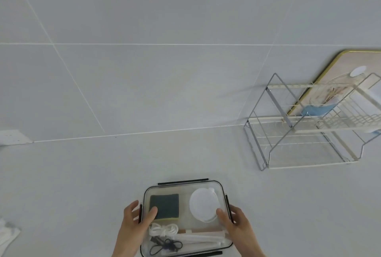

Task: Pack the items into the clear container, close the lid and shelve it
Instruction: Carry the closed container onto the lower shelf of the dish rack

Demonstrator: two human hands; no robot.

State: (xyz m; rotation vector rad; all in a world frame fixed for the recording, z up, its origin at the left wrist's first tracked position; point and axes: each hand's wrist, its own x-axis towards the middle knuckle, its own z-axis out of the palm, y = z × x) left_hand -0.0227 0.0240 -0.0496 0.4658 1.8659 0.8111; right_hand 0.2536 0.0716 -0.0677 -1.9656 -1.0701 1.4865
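The clear container (185, 218) is set at the counter's (82, 184) near edge, lid on. It is gripped at its sides by the left hand (136, 221) and right hand (235, 223), thumbs pressed on the lid. A wire rack (305, 131) stands at the far right corner.

Counted one clear container (185, 218) with its lid on, at 6 o'clock. Counted inside it: one dark green sponge (164, 205), one round white lid-like disc (204, 205), one coiled white cable (164, 230), one coiled black cable (166, 246); pale sticks at its 5 o'clock corner too blurred to number. Tallied two hands: left hand (134, 220), right hand (235, 222). Noted one wire rack (305, 131) at 3 o'clock, two tiers.
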